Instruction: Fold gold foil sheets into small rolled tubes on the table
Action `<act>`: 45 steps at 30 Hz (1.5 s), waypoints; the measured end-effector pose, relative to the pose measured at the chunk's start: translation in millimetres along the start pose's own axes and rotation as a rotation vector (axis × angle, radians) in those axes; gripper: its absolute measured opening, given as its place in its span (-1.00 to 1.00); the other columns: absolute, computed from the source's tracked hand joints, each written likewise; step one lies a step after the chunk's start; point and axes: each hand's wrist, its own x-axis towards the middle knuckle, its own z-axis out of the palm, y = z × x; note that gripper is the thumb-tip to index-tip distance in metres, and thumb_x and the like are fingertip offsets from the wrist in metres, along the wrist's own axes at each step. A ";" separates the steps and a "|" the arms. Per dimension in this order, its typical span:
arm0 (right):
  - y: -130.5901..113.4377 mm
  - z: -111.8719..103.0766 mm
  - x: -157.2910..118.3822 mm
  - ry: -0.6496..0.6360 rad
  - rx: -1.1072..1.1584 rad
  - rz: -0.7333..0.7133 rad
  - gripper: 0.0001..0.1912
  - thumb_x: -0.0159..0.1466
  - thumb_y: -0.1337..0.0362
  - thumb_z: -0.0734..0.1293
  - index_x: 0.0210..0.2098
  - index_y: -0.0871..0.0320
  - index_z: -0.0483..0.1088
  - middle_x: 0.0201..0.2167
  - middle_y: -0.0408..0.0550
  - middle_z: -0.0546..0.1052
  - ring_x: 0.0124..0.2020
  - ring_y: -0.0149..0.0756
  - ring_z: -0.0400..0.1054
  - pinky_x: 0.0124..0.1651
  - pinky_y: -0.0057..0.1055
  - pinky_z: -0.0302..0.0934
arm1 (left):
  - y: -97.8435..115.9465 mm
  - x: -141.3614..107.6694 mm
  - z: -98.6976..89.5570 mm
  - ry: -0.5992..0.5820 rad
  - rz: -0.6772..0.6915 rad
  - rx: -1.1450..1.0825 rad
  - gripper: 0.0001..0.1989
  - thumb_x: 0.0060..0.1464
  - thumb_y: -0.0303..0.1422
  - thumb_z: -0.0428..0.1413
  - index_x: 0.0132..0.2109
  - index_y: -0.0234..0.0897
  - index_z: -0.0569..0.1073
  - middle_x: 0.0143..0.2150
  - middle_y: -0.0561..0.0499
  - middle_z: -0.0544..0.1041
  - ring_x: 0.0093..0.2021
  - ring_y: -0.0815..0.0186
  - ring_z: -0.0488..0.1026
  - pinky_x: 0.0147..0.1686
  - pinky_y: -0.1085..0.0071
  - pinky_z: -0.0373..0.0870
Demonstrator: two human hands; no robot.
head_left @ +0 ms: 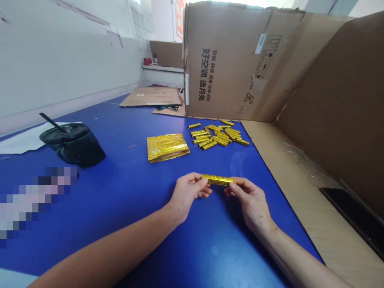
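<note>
A narrow gold foil strip (218, 180) is held level above the blue table, pinched at both ends. My left hand (190, 192) is closed on its left end between thumb and fingers. At the right end, the thumb and fingers of my right hand (249, 200) grip it too. Beyond my left hand lies a flat stack of gold foil sheets (168, 147). Several folded gold strips (221, 136) form a loose pile to the right of the stack, near the large cardboard box.
A dark lidded mug (76, 144) with a handle and a stick stands at the left on the blue table (135, 204). Tall cardboard (234, 64) walls the back and right. Flat cardboard (153, 97) lies at the back. A dark flat object (354, 218) rests at the right.
</note>
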 end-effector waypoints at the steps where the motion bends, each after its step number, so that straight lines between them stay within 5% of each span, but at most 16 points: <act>1: 0.5 -0.4 0.1 -0.003 0.001 0.001 -0.84 -0.04 0.26 0.41 -0.46 0.19 0.43 -0.59 -0.17 0.45 -0.55 -0.45 0.30 -0.42 -0.48 0.19 | 0.4 -0.1 0.4 -0.002 -0.009 -0.010 -0.82 -0.13 -0.35 0.15 -0.40 -0.40 0.36 -0.47 -0.01 0.46 -0.50 0.41 0.43 -0.46 0.49 0.34; 13: -1.8 2.9 -2.1 -0.114 0.084 0.095 -0.63 -0.03 0.23 0.41 -0.24 0.15 0.32 -0.51 -0.16 0.49 -0.58 -0.38 0.39 -0.46 -0.44 0.23 | -0.5 0.1 0.5 -0.011 -0.003 0.004 -0.84 -0.12 -0.44 0.12 -0.40 -0.36 0.25 -0.49 0.00 0.45 -0.48 0.38 0.43 -0.43 0.45 0.34; 20: 1.6 1.4 -0.7 -0.106 0.072 0.095 -0.70 -0.04 0.23 0.41 -0.33 0.20 0.35 -0.52 -0.13 0.50 -0.60 -0.42 0.37 -0.48 -0.48 0.21 | 2.0 -1.5 0.5 -0.060 0.025 -0.001 -0.57 -0.14 -0.47 0.14 -0.06 -0.31 0.25 -0.44 0.03 0.44 -0.48 0.40 0.41 -0.44 0.45 0.33; 34: 0.0 1.4 -0.7 -0.131 0.025 0.091 -0.73 -0.01 0.22 0.39 -0.34 0.20 0.35 -0.52 -0.14 0.48 -0.60 -0.44 0.34 -0.48 -0.49 0.19 | 3.1 -2.0 1.9 -0.062 -0.038 -0.010 -0.71 -0.19 -0.45 0.18 -0.23 -0.40 0.37 -0.42 -0.05 0.47 -0.50 0.41 0.40 -0.45 0.46 0.32; 40: 0.3 1.9 -1.6 -0.123 0.015 0.072 -0.59 -0.02 0.19 0.40 -0.19 0.15 0.30 -0.47 -0.15 0.48 -0.59 -0.40 0.35 -0.48 -0.44 0.21 | 3.3 -1.3 0.8 -0.066 -0.031 -0.012 -0.71 -0.18 -0.42 0.18 -0.24 -0.39 0.36 -0.44 -0.02 0.46 -0.52 0.43 0.39 -0.48 0.48 0.31; 45: -0.7 1.0 -1.5 -0.154 -0.022 0.101 -0.73 0.03 0.16 0.36 -0.36 0.21 0.36 -0.61 -0.14 0.46 -0.63 -0.42 0.31 -0.50 -0.46 0.18 | 2.4 -2.3 1.8 -0.107 -0.010 0.032 -0.68 -0.18 -0.37 0.19 -0.23 -0.38 0.35 -0.42 -0.01 0.45 -0.49 0.41 0.40 -0.47 0.47 0.32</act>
